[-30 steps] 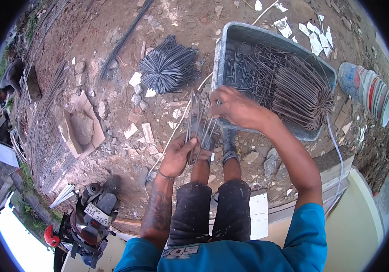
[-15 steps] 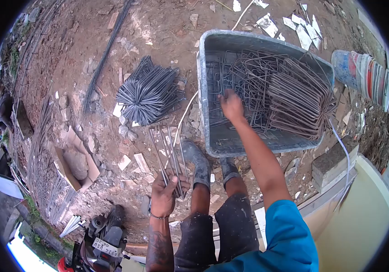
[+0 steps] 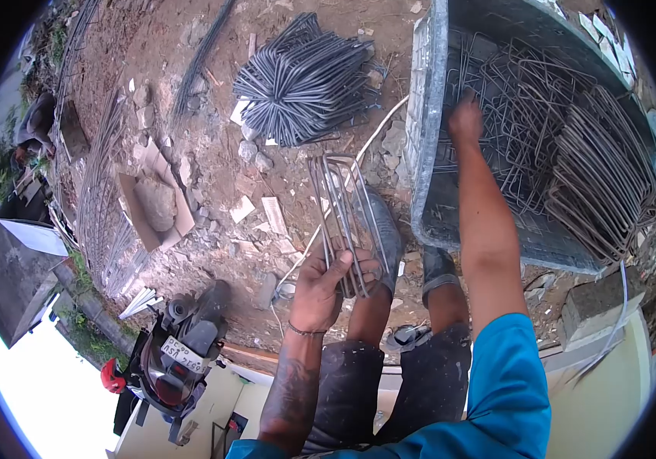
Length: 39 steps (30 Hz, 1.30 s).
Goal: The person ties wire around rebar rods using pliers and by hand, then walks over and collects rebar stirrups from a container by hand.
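Note:
My left hand (image 3: 325,289) is closed around several bent metal rod loops (image 3: 345,222), which point away from me above my boots. My right hand (image 3: 466,122) reaches into the grey plastic tub (image 3: 429,115), among loose bent loops (image 3: 527,99) at its left side; its fingers look drawn together, but what they grip is too small to make out. A neat stack of loops (image 3: 603,172) leans in the right part of the tub. Beyond my left hand, a bundle of dark loops (image 3: 297,84) rests on the dirt.
An open cardboard piece with a stone (image 3: 155,203) lies on the left, near long thin rods (image 3: 98,183). A parked motorcycle (image 3: 179,348) stands at the lower left. A person (image 3: 35,122) crouches at the far left. Concrete blocks (image 3: 596,306) sit at the lower right.
My right hand has left the loops held in my left hand and moved into the tub, where it stays. The view has shifted, and the tub appears larger and closer.

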{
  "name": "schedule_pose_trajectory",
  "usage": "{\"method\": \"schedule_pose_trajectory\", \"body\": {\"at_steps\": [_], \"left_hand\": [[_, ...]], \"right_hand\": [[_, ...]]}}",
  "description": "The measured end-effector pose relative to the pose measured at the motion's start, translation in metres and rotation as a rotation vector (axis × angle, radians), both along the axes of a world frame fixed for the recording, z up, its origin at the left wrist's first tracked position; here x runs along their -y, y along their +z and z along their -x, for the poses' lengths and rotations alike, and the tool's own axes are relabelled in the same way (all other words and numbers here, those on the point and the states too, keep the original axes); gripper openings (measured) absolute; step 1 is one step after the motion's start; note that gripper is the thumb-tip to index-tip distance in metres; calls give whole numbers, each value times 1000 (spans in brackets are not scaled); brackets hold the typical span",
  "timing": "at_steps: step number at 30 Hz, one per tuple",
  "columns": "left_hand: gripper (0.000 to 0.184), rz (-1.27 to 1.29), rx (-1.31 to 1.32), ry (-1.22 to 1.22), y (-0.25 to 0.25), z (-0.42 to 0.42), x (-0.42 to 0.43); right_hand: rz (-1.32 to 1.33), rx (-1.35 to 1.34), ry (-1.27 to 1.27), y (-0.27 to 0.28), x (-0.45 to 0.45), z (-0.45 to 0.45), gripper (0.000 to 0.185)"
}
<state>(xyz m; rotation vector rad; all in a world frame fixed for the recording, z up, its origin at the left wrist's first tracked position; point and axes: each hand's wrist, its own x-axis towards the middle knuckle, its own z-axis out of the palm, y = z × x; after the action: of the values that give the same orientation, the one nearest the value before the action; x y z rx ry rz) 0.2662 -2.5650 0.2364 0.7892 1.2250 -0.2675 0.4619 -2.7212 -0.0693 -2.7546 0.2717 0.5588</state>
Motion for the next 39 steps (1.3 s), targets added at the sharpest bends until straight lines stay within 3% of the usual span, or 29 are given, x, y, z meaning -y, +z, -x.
{"method": "schedule_pose_trajectory", "body": {"at_steps": [4, 7, 11, 14, 18, 20, 22, 24, 26, 29, 33, 35, 36, 38, 39], "left_hand": [[23, 4, -33, -3, -10, 8, 2], [23, 22, -11, 28, -11, 8, 4], [24, 23, -27, 8, -4, 11, 1], [23, 43, 25, 22, -2, 11, 1], [22, 13, 34, 18, 6, 9, 2], [23, -5, 31, 19, 7, 10, 3], [22, -22, 32, -1, 5, 8, 2], [22, -25, 24, 16, 0, 8, 5], [22, -39, 5, -11, -6, 9, 6], [20, -82, -35, 14, -14, 9, 10], [19, -83, -27, 25, -21, 11, 16], [21, -84, -39, 32, -14, 6, 17], [23, -75, -46, 43, -10, 3, 19], [23, -61, -35, 34, -4, -3, 20], [23, -66, -14, 12, 0, -7, 21]], "right_hand": [[-25, -114, 8, 1, 12, 8, 44], [-189, -18, -196, -13, 19, 9, 22], [-358, 203, -203, 2, 11, 9, 16], [-415, 285, -229, 16, 16, 9, 17], [-555, 97, -367, 32, 28, 34, 23], [-402, 210, -310, 25, 34, 43, 25], [181, 441, -148, 21, 28, 43, 29], [81, 522, -58, 35, 12, 17, 34], [-12, 242, 372, 18, -2, -1, 30], [106, 15, 834, 2, -22, -2, 30], [106, -110, 761, -5, -14, 11, 30], [-214, 219, 549, 5, 3, 17, 23], [-213, 224, 552, 20, 6, 13, 23], [-625, 375, 136, 54, 18, 7, 16], [-744, 415, 72, 67, 27, 4, 15]]}}
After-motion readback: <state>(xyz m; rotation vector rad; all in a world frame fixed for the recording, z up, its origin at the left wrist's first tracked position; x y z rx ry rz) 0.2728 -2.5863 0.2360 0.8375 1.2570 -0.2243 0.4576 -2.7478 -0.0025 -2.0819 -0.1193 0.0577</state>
